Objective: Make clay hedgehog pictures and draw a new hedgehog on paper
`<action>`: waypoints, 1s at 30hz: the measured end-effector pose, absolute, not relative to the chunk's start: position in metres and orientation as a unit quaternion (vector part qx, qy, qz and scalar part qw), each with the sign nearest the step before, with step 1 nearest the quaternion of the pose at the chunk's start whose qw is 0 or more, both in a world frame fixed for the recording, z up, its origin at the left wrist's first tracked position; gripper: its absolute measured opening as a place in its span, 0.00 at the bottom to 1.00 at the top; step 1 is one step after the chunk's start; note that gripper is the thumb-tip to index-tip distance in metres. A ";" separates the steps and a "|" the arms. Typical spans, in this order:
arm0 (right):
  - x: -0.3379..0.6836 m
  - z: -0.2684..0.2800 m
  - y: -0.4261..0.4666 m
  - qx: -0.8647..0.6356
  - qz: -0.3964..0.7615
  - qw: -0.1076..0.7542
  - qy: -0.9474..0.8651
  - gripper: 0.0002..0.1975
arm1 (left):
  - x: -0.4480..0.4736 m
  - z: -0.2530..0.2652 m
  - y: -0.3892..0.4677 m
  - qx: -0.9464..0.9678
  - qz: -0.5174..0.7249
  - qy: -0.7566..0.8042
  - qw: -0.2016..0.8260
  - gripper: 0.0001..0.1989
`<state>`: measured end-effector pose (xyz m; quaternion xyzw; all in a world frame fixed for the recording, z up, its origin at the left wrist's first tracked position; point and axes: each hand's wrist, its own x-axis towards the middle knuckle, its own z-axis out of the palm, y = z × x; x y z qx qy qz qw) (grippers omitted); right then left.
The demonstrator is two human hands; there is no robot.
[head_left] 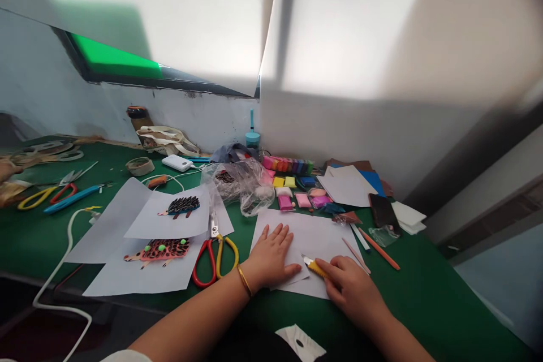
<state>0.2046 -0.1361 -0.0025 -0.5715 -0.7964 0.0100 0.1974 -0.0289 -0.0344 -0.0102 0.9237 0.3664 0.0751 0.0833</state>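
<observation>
My left hand (274, 254) lies flat with its fingers spread, pressing on white paper (324, 232) on the green table. In my right hand (354, 285) is a yellow utility knife (316, 267), gripped between thumb and fingers. Its blade points left and rests at or just above the paper, close to my left thumb. A smaller piece of white paper (302, 276) shows beneath my left hand. Large scissors (215, 254) with one red and one yellow handle lie left of my left hand. A pinkish stick (355, 254) rests on the paper's right part.
Sheets with a black hedgehog figure (182, 207) and a pink one (163, 250) lie left. Behind the paper are several colored clay packets (303, 199) and a plastic bag (246, 181). An orange pencil-like stick (379, 249) lies right. Another person's hand (8, 171) shows far left.
</observation>
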 end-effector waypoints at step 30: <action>0.203 -0.007 -0.131 -0.572 -0.025 0.211 -0.792 0.19 | -0.029 -0.011 -0.035 0.924 0.076 0.367 0.079 0.45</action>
